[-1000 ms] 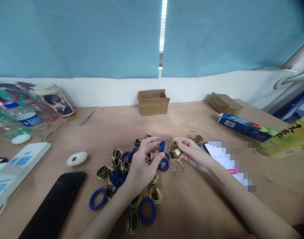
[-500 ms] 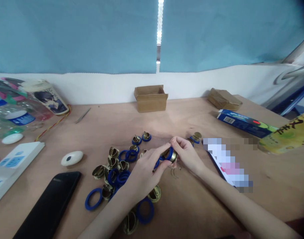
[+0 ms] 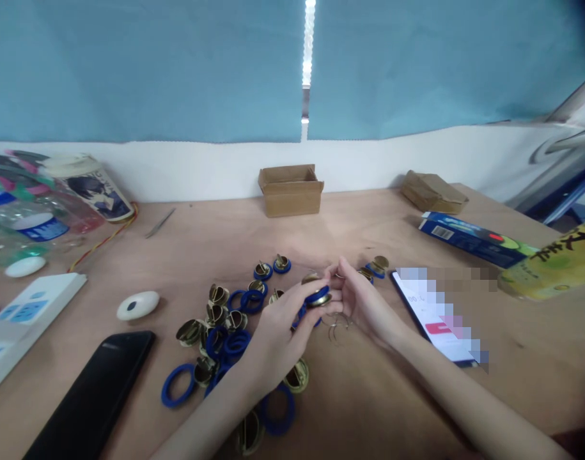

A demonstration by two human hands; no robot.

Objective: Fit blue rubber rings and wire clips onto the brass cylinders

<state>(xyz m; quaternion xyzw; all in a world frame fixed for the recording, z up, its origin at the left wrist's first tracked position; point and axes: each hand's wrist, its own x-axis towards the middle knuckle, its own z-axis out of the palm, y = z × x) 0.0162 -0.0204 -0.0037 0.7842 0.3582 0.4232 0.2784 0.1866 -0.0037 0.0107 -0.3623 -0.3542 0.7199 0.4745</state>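
A round brass-coloured fitting with a blue ring point(image 3: 317, 296) around it is pinched between the thumb and fingers of my left hand point(image 3: 283, 319). My right hand point(image 3: 366, 300) is close on its right side, fingers curled, their tips at the fitting. A thin wire shows by those fingertips, but whether they grip it is unclear. On the table just below lie several thin wire rings point(image 3: 339, 329). Loose brass fittings point(image 3: 190, 332) and blue rings point(image 3: 178, 385) are scattered left of and beneath my left hand. Two fittings with blue rings point(image 3: 281, 262) sit farther back.
A small open cardboard box point(image 3: 292, 198) stands by the wall. To the left are a black phone point(image 3: 91, 396), a white oval case point(image 3: 138, 306), tweezers point(image 3: 160, 222), a cup point(image 3: 93, 188) and bottles. A lit phone point(image 3: 431, 319) and a blue box point(image 3: 474, 236) lie right.
The fitting has been tilted in my left hand so that its side edge now shows. My right hand has shifted slightly right, with its thumb raised away from the left fingers.
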